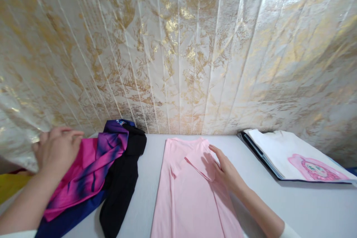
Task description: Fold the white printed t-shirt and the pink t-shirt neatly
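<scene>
A pale pink T-shirt (192, 200) lies on the white table in front of me, its sides and short sleeves folded inward over the body. My right hand (224, 167) is at the shirt's upper right edge, beside the folded sleeve (200, 163), with its fingers stretched out and holding nothing visible. Over at the left, my left hand (58, 148) is slightly blurred, above the near side of a loose heap. Its fingers look extended and apart. A pink and purple garment (89, 167) tops that heap, with a black garment (119, 193) along its right side.
At the right is a stack of folded clothes, topped by a white shirt (279, 152) with a pink print. Yellow cloth (12, 186) shows at the far left. Behind the white table (150, 156) hangs a pleated white-and-gold curtain (178, 59).
</scene>
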